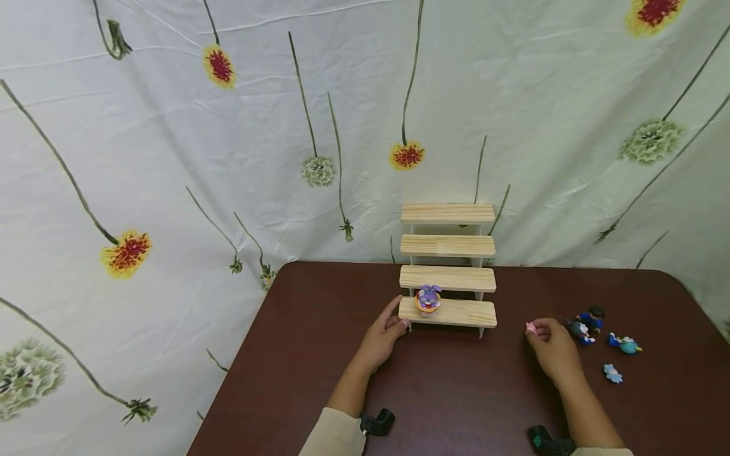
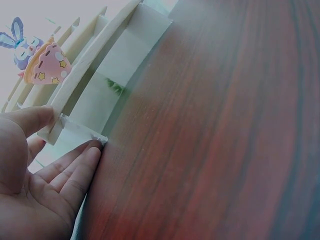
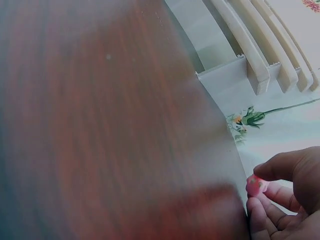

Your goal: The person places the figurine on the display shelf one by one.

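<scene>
A tiered display shelf (image 1: 450,311) has pale wooden steps on clear supports. My left hand (image 1: 381,342) holds the left end of its lowest step, thumb at the front corner and index finger along the far side. In the left wrist view, other fingers (image 2: 82,170) touch the clear support. A purple long-eared figurine (image 1: 428,299) in a pink, star-marked cone sits on that step near the left end. Right of the shelf, my right hand (image 1: 553,348) pinches a small pink figurine (image 3: 255,185) between thumb and fingers; the fingers hide part of it.
Beyond the right hand, several small figurines lie on the dark wooden table (image 1: 456,392): a dark-haired one in blue (image 1: 592,318), a grey-and-blue one (image 1: 580,330), a teal one (image 1: 627,345) and a light-blue one (image 1: 613,373). A flower-printed cloth (image 1: 353,126) hangs behind.
</scene>
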Tool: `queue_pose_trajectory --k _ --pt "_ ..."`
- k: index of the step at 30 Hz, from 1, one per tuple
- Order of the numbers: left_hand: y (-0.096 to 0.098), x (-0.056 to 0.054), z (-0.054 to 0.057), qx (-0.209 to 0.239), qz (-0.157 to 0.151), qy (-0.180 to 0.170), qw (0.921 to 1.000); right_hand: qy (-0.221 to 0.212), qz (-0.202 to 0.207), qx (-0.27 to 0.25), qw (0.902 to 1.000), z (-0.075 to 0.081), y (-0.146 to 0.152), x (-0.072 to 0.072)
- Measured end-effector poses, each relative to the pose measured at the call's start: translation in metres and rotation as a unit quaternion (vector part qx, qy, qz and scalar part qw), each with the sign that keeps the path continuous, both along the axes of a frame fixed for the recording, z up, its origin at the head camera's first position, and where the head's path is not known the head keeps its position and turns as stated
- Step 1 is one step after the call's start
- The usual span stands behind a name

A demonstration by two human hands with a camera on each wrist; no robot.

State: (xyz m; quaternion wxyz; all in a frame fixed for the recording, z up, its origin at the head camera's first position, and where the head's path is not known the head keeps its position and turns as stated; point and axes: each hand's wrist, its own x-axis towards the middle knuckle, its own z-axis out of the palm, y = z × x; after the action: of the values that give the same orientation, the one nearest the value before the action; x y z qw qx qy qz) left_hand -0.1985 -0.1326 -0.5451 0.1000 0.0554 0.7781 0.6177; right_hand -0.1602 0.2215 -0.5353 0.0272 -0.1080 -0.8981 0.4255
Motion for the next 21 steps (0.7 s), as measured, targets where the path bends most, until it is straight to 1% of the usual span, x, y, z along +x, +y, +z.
queue_pose_trajectory --k 7,14,18,21 --pt "0.0001 0.0005 -0.0009 -0.003 0.003 -0.002 1.0000 -0.010 0.007 -0.031 0.9995 0.0040 0.0030 -0.0003" --pt "0.0009 0.0003 -0.0002 -0.006 0.005 -0.004 1.0000 -0.009 0.003 -0.036 0.9993 0.0071 0.0029 0.0001" --pt "0.0014 0.0002 -0.0004 -0.003 0.005 -0.004 1.0000 -0.002 0.003 -0.047 0.9989 0.0084 0.0023 0.0012" --pt "0.0012 0.0001 -0.0004 0.001 0.004 -0.002 1.0000 0.011 0.004 -0.059 0.9982 0.0095 0.0014 0.0017"
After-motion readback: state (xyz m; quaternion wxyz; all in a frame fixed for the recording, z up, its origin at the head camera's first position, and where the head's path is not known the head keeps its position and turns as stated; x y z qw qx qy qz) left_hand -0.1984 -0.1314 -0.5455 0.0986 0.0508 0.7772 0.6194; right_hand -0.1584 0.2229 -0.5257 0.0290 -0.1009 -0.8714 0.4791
